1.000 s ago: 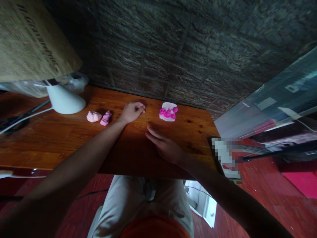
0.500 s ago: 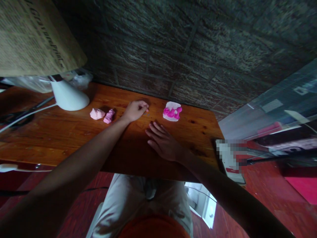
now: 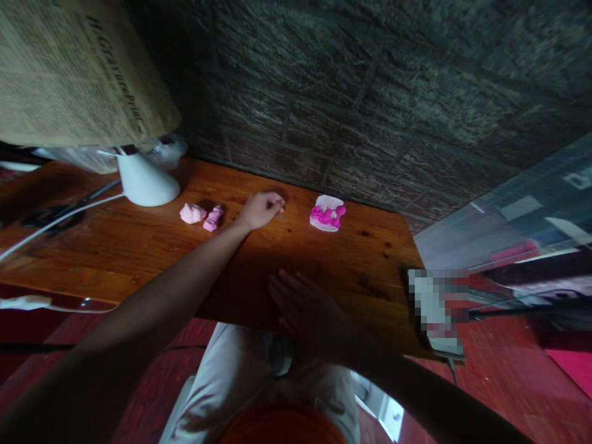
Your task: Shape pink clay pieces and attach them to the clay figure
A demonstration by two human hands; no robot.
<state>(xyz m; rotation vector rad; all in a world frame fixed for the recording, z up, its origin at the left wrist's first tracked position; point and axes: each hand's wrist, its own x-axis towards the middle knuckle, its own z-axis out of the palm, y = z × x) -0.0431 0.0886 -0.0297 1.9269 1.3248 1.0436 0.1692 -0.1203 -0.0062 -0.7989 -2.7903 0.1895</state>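
Observation:
My left hand rests on the wooden table with its fingers curled closed. What they hold, if anything, is hidden. Left of its wrist lie a pale pink lump of modelling clay and a darker pink twisted piece of clay. To the right of this hand is a flat, whitish clay piece with bright pink clay shapes on it. My right hand is low over the near part of the table, in shadow and slightly blurred. Its fingers are stretched out, with nothing seen in them.
A lamp with a white base and a newsprint-patterned shade stands at the left. Beside it are a white cable and scissors. A dark stone wall backs the table. A pixelated object lies at the right edge.
My right hand has drawn back toward the table's near edge, its fingers still outstretched. My left hand stays curled in about the same place. The whole view has shifted slightly.

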